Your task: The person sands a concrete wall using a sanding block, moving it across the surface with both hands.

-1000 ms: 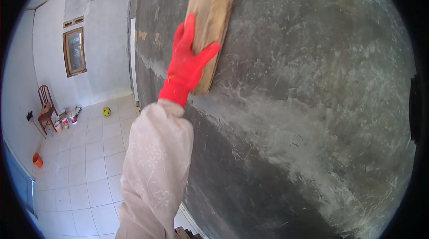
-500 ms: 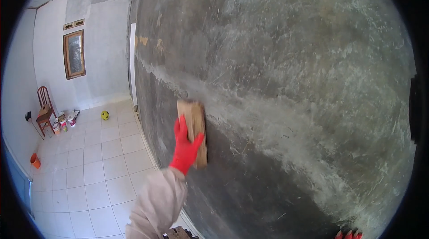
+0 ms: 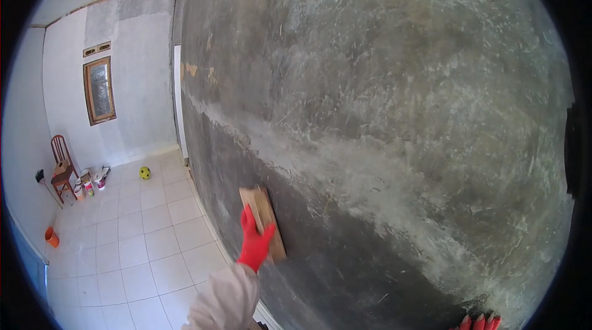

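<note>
My left hand point(image 3: 256, 243), in a red glove, grips a long, flat wooden block point(image 3: 266, 214) by its edges. The thumb is on the block's right side and the fingers are on its left. The block leans slightly left at its top and lies against the grey plastered wall point(image 3: 394, 71), below a pale diagonal band. Down at the lower right edge, only the red-gloved fingertips of my right hand point(image 3: 480, 322) show, stretched out against the wall with nothing visible in them. The rest of that hand is out of view.
White tiles cover the floor point(image 3: 135, 268) at left. Along the far wall stand a wooden chair point(image 3: 61, 173), paint cans point(image 3: 89, 187) and a yellow ball point(image 3: 145, 173). An orange bucket point(image 3: 52, 237) and a broom point(image 3: 41, 177) are near the left wall.
My left hand has slid the wooden block down the wall, from the pale band onto the darker area beneath. The right fingertips show slightly more. The view has tilted a little upward.
</note>
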A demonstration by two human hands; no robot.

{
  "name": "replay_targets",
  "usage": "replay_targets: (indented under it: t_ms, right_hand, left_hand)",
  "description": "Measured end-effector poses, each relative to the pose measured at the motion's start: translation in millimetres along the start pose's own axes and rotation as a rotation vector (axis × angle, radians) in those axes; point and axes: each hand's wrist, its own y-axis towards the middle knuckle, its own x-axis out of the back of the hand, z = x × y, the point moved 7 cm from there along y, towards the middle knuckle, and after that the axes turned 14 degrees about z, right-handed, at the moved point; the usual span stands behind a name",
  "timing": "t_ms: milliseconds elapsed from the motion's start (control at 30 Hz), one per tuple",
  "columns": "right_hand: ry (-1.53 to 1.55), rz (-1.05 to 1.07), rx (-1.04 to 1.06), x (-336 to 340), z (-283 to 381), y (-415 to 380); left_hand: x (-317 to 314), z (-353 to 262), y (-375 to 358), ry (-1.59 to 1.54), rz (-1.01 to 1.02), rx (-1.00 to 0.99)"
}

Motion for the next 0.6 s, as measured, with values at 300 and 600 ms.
replay_targets:
  t_ms: [300,600]
  right_hand:
    - [0.017,0.043,0.039,-1.2,0.3,-0.2]
    - [-0.017,-0.002,-0.015,-1.1,0.2,-1.7]
  left_hand:
    - [54.9,-236.5,128.7,0.227,-0.141,-0.595]
    - [36.1,-209.9,88.8,0.25,-0.119,-0.593]
